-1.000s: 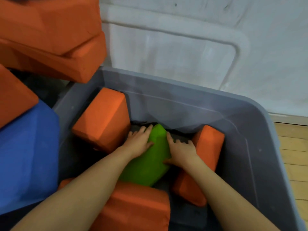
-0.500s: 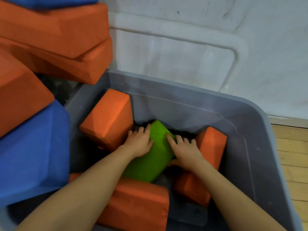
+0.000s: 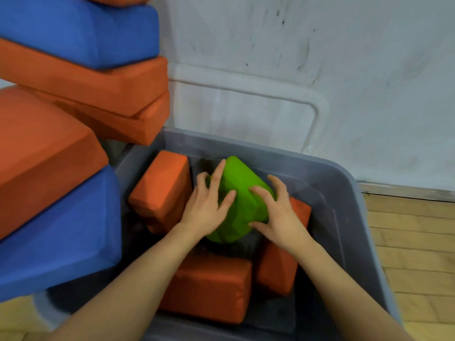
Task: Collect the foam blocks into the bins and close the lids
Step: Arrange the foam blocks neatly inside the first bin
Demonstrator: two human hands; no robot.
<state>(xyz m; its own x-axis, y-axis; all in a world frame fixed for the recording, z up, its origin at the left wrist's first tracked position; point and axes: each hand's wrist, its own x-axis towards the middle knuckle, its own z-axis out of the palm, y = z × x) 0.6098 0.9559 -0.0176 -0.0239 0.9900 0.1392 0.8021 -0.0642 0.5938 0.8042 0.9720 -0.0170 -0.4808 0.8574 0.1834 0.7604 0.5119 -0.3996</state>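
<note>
A green foam block (image 3: 242,193) is tilted up inside the grey bin (image 3: 344,175), near its far wall. My left hand (image 3: 206,207) holds its left side, fingers over the edge and thumb across the top. On the block's right corner, my right hand (image 3: 279,214) grips with curled fingers and the thumb underneath. Three orange blocks lie in the bin: one at the left (image 3: 162,190), one at the front (image 3: 209,286), one on the right (image 3: 277,267) partly under my right hand.
Left of the bin rises a stack of large foam blocks: blue (image 3: 73,28), orange (image 3: 93,82), orange (image 3: 37,148), blue (image 3: 61,230). A pale lid (image 3: 246,112) leans against the white wall behind. Wooden floor (image 3: 413,242) lies to the right.
The green block has come up off the bin floor and tipped toward the far wall, held between both hands. My right hand's fingers have wrapped round its corner.
</note>
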